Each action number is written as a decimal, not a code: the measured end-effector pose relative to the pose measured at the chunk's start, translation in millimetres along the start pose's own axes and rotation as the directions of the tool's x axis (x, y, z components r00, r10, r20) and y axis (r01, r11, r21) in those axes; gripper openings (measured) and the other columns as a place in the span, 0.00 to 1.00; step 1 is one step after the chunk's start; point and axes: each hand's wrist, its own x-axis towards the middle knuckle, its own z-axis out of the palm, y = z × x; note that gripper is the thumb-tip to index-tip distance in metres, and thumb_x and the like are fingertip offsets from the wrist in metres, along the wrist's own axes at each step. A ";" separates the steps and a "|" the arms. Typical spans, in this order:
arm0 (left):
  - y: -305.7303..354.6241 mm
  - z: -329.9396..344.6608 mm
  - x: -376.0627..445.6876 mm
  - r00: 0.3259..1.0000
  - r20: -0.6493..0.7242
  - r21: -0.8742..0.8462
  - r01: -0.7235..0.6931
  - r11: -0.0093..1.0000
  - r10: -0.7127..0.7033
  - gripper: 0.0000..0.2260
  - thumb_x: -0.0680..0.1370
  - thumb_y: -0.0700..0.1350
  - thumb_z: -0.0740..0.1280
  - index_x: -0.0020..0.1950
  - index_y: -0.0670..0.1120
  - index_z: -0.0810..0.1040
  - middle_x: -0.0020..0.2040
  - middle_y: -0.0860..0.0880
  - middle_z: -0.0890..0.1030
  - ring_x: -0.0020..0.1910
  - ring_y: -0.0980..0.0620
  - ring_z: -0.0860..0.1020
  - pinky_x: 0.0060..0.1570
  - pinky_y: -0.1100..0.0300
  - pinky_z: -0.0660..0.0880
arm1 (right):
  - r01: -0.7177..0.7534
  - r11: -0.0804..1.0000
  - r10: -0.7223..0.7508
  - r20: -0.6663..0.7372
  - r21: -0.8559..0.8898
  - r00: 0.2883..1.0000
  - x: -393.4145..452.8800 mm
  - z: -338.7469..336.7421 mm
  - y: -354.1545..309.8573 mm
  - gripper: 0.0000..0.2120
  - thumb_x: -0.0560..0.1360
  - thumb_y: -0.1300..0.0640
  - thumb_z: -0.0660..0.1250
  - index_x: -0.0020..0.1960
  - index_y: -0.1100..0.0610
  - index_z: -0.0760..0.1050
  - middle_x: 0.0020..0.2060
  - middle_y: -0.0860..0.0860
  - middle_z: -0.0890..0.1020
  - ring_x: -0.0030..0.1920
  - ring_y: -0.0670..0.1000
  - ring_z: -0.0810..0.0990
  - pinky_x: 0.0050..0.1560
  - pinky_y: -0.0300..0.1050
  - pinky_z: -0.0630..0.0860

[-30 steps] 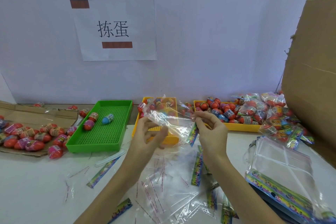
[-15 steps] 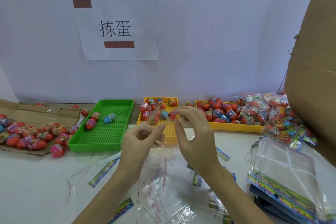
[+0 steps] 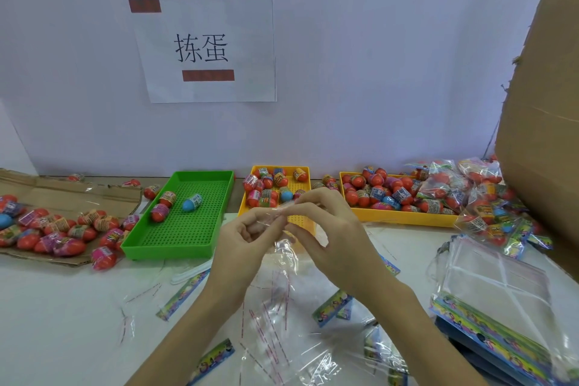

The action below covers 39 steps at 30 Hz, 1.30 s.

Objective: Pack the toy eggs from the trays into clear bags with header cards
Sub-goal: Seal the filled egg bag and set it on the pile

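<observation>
Head view, seen from above the hands, read from left to right. Far left: loose toy eggs (image 3: 59,229) heaped on flattened cardboard (image 3: 62,194). Next: green tray (image 3: 175,241), holding only three eggs. Centre: small yellow tray (image 3: 305,171) with a cluster of eggs at its far end. In front of it, raised above the table: left hand (image 3: 247,241), fingers curled, thumb and fingertips pinching a thin clear strip (image 3: 277,213). Touching it from the right: right hand (image 3: 332,238), thumb and forefinger pinching the same strip. Changed from a second ago: clear bag no longer held up open between the hands; hands now drawn close together, working only the small strip, apparently a peeled seal liner. Exact nature of the strip too faint to confirm. Below the hands: clear bags (image 3: 282,323) and header cards (image 3: 332,307) scattered on the white table (image 3: 62,323). Right: large yellow tray (image 3: 404,218) full of eggs, then packed bags (image 3: 476,197) piled beside a cardboard box (image 3: 542,135). Near right: stack of fresh bags (image 3: 495,291). Judged stage: between bags, no egg in hand yet.
</observation>
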 end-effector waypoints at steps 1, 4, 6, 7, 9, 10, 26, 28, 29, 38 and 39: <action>-0.3 -0.3 0.5 1.000 -0.010 -0.026 0.015 1.000 -0.016 0.05 0.78 0.46 0.73 0.52 0.52 0.88 0.44 0.44 0.88 0.43 0.50 0.86 0.45 0.62 0.82 | 0.001 1.000 -0.001 0.011 -0.013 1.000 0.3 -0.4 0.8 0.09 0.78 0.56 0.73 0.58 0.55 0.83 0.53 0.50 0.80 0.56 0.50 0.76 0.56 0.45 0.77; -0.4 -0.8 1.8 0.998 -0.029 -0.076 0.057 0.995 -0.059 0.08 0.82 0.42 0.70 0.50 0.50 0.89 0.46 0.43 0.89 0.43 0.49 0.87 0.43 0.63 0.82 | -0.040 0.999 0.041 0.049 -0.012 0.998 0.0 -0.6 1.1 0.08 0.77 0.54 0.74 0.55 0.54 0.83 0.51 0.48 0.79 0.53 0.48 0.75 0.53 0.45 0.77; -0.6 -1.8 3.0 0.998 -0.011 -0.037 0.068 0.997 -0.068 0.10 0.84 0.41 0.67 0.53 0.49 0.88 0.48 0.43 0.89 0.45 0.45 0.87 0.44 0.61 0.83 | -0.046 0.998 0.049 0.074 -0.045 0.996 -1.1 0.8 0.9 0.09 0.76 0.53 0.75 0.55 0.54 0.82 0.52 0.48 0.79 0.54 0.49 0.74 0.54 0.45 0.77; -0.8 -2.7 3.2 0.998 0.028 -0.002 0.061 0.998 -0.061 0.10 0.85 0.41 0.65 0.57 0.47 0.87 0.48 0.44 0.89 0.47 0.44 0.87 0.45 0.60 0.83 | -0.038 0.997 0.044 0.084 -0.073 0.996 -1.6 1.8 0.9 0.10 0.76 0.53 0.76 0.55 0.54 0.81 0.53 0.49 0.79 0.55 0.50 0.74 0.55 0.44 0.76; -0.5 -3.6 3.2 0.988 0.143 0.031 0.047 0.998 -0.051 0.12 0.86 0.40 0.61 0.63 0.45 0.83 0.50 0.43 0.89 0.49 0.44 0.87 0.47 0.58 0.84 | -0.025 0.993 0.036 0.096 -0.117 0.995 -2.1 2.7 1.2 0.10 0.75 0.53 0.76 0.53 0.54 0.81 0.54 0.50 0.78 0.57 0.51 0.73 0.55 0.44 0.76; -0.1 -3.9 3.0 0.981 0.188 0.034 0.051 0.998 -0.056 0.13 0.87 0.39 0.59 0.67 0.44 0.81 0.51 0.42 0.88 0.49 0.44 0.87 0.48 0.58 0.84 | -0.026 0.991 0.039 0.096 -0.130 0.995 -1.8 2.7 1.4 0.09 0.75 0.53 0.76 0.52 0.54 0.80 0.54 0.50 0.79 0.57 0.51 0.73 0.54 0.45 0.76; -3.3 -8.4 7.5 0.996 0.012 0.022 0.087 0.996 -0.087 0.15 0.86 0.54 0.59 0.68 0.53 0.78 0.44 0.35 0.85 0.41 0.45 0.86 0.38 0.60 0.82 | 0.022 0.991 -0.042 0.151 0.131 0.988 -0.9 -2.2 -4.8 0.04 0.79 0.59 0.72 0.50 0.54 0.77 0.48 0.45 0.80 0.50 0.48 0.78 0.51 0.47 0.77; -2.9 -6.9 10.2 0.983 0.055 -0.056 0.179 0.982 -0.176 0.20 0.80 0.67 0.61 0.66 0.58 0.77 0.48 0.39 0.87 0.41 0.46 0.85 0.44 0.53 0.82 | -0.025 0.994 0.009 0.146 0.106 0.989 -3.1 0.2 -3.5 0.03 0.80 0.59 0.70 0.50 0.54 0.77 0.45 0.45 0.80 0.45 0.48 0.77 0.47 0.49 0.76; -2.5 -6.5 11.6 0.973 0.083 -0.089 0.222 0.971 -0.215 0.25 0.77 0.72 0.63 0.66 0.58 0.77 0.50 0.40 0.88 0.43 0.46 0.86 0.50 0.47 0.82 | -0.050 0.994 0.037 0.135 0.094 0.990 -3.6 0.6 -2.3 0.02 0.80 0.59 0.70 0.51 0.55 0.77 0.44 0.45 0.80 0.44 0.48 0.77 0.46 0.49 0.76; -1.4 -10.3 3.6 0.927 0.328 0.045 0.179 0.983 -0.183 0.23 0.77 0.38 0.77 0.71 0.46 0.75 0.52 0.39 0.88 0.53 0.40 0.87 0.52 0.53 0.84 | -0.099 0.995 0.099 -0.019 0.025 0.995 -0.7 -1.1 -6.5 0.06 0.77 0.58 0.74 0.53 0.55 0.82 0.41 0.45 0.83 0.42 0.46 0.78 0.47 0.48 0.78; -0.8 -9.8 3.8 0.948 0.282 0.055 0.140 0.989 -0.149 0.20 0.77 0.37 0.76 0.68 0.45 0.77 0.50 0.40 0.88 0.50 0.40 0.88 0.50 0.54 0.84 | -0.151 0.986 0.153 -0.011 0.075 0.988 -0.3 -2.0 -7.3 0.07 0.77 0.55 0.74 0.54 0.53 0.81 0.40 0.44 0.83 0.40 0.45 0.78 0.48 0.47 0.77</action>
